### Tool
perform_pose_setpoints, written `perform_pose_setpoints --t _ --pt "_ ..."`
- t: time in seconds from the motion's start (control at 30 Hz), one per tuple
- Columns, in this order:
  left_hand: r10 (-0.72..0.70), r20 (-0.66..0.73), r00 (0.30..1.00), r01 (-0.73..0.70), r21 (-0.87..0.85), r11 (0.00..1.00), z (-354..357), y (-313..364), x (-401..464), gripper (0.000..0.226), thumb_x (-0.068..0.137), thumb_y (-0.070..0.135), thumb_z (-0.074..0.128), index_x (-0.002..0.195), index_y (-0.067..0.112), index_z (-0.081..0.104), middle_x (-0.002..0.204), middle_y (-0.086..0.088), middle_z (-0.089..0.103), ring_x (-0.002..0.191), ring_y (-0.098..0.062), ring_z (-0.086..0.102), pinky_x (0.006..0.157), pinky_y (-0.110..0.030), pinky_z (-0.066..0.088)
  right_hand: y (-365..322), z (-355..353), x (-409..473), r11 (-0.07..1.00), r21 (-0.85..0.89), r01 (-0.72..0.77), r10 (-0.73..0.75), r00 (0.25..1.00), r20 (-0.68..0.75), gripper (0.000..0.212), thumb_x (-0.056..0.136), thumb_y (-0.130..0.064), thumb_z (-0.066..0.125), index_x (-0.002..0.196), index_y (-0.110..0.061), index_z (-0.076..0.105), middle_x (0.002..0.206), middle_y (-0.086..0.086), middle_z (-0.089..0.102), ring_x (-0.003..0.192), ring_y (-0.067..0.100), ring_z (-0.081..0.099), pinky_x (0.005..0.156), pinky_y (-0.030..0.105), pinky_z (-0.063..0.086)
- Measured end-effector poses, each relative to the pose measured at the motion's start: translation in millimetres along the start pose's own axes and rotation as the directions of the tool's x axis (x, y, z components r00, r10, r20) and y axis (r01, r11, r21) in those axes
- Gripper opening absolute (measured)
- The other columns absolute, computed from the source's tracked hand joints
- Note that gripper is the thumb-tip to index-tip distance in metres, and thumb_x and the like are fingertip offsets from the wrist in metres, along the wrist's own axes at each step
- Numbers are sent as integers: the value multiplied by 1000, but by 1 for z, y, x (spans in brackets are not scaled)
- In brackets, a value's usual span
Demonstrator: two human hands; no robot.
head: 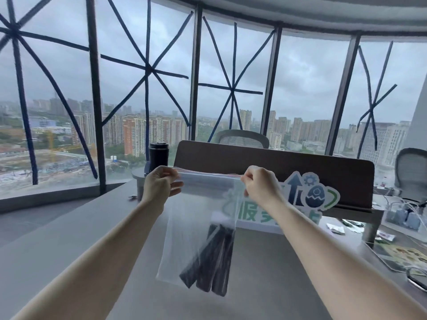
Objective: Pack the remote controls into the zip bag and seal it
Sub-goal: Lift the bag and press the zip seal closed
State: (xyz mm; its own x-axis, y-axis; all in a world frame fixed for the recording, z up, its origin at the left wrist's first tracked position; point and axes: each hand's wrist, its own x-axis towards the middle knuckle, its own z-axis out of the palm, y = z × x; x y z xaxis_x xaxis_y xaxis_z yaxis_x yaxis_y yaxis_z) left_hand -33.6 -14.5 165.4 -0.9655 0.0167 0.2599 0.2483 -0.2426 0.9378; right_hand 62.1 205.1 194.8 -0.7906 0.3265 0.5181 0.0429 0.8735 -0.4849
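Observation:
A clear zip bag hangs in the air above the grey desk, held up by its top strip. My left hand pinches the left end of the strip and my right hand pinches the right end. Three dark remote controls lie inside the bag, slanted toward its lower right corner. I cannot tell whether the zip strip is pressed closed along its length.
A grey desk spreads below the bag. A black tumbler stands at the back, beside a brown divider panel with a cut-out sign. Cables, packets and papers crowd the right side. Office chairs stand behind.

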Motion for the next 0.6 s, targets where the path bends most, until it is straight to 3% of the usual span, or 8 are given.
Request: perform_pose_setpoints --t 0.13,0.23,0.33,0.43,0.53,0.6 --pt "63 -69 996 -70 -106 992 -17 2 48 25 88 -7 49 73 13 57 77 -12 63 69 -20 64 67 -26 57 -17 35 36 985 147 90 -69 988 -140 21 98 -22 54 79 -18 62 66 -6 72 62 10 66 60 29 53" --pt "61 -114 992 -70 -76 995 -41 -20 65 20 88 0 52 73 12 59 74 -12 64 71 -21 65 73 -29 57 -16 67 30 970 188 157 -137 984 -117 18 96 -22 59 80 -18 66 70 -7 74 64 7 66 59 26 50" --pt "-11 -148 989 3 -49 999 -66 -64 60 14 89 9 55 77 8 61 71 -13 63 70 -23 63 76 -31 56 4 111 3 977 174 124 -132 991 35 17 92 -21 62 76 -18 66 73 -3 75 64 17 66 60 31 50" --pt "-54 -167 984 56 5 998 -87 -110 41 24 91 16 52 70 8 60 59 -5 60 61 -19 57 76 -36 53 25 145 -25 991 102 81 -103 968 227 15 90 -25 66 78 -18 69 75 0 75 61 16 64 63 33 54" --pt "-96 -195 976 118 105 987 -105 -141 23 26 92 20 51 71 9 62 61 -10 57 61 -22 54 74 -38 50 30 160 -54 991 128 34 -90 884 459 14 89 -25 66 78 -17 70 75 -1 76 44 0 52 65 33 54" --pt "-111 -203 973 146 168 975 -118 -153 10 25 92 22 51 75 11 65 64 -12 58 65 -25 54 72 -37 45 29 156 -69 978 206 -16 -113 794 598 9 90 -25 66 90 -18 71 79 1 78 42 7 54 61 33 54"
